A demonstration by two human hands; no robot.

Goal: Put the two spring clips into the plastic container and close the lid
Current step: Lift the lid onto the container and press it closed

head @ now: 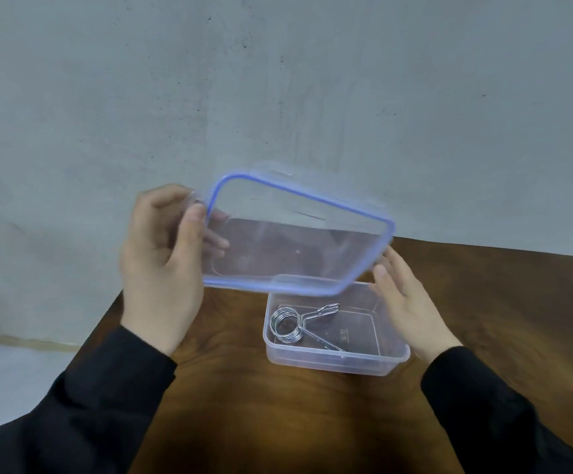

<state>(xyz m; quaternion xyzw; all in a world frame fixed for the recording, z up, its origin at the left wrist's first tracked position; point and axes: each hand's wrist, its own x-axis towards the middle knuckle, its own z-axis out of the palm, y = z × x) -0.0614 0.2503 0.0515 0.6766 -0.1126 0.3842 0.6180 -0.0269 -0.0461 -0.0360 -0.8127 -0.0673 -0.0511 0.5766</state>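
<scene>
Lid (298, 230) held in the air, tilted, above and left of the box (338, 362). Clear plastic with a blue seal round the rim, latch flaps on the edges. Judged light, fairly stiff, smooth enough to slip; best held by the short edges, clear of the flaps.

Left hand (162, 254) is clamped on the lid's left short edge, thumb on the near face, fingers showing through the plastic behind. Right hand (404, 295) is spread, fingers apart, at the lid's lower right corner; touching or just short of it, cannot tell. It grips nothing.

Box stands on the wooden table (483, 302), open, clear walls, probably light and apt to slide if pushed from one side. Its far rim is hidden behind the lid's lower edge.

Inside: steel wire clips (298, 325), coil at left, arms reaching right. One coil stack reads plainly; whether it is two clips nested or one, cannot tell. Rigid, springy, heavier than the box, likely to rattle. No clip seen on the table.

Judged step: lid going on; needs squaring to the rim, then flaps pressed down.
</scene>
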